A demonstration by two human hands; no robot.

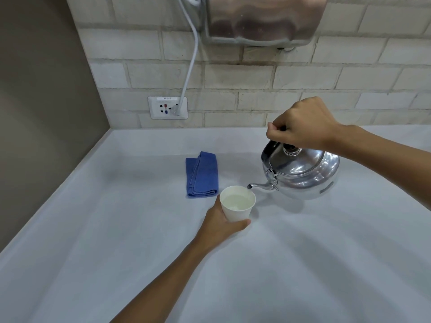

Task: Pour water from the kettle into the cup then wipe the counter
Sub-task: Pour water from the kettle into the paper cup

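A shiny metal kettle [305, 176] hangs tilted above the white counter [116, 241], its spout pointing left at the rim of a white paper cup [237, 203]. My right hand [303, 124] is closed around the kettle's black handle from above. The cup stands on the counter with water in it, and my left hand [221, 226] wraps its lower side. A folded blue cloth [201, 174] lies just behind and left of the cup.
A brick-tiled wall runs along the back with a power socket [167, 107] and a white cable [191, 64] plugged in. A steel wall-mounted appliance [263, 19] hangs above the kettle. A grey side wall closes off the left.
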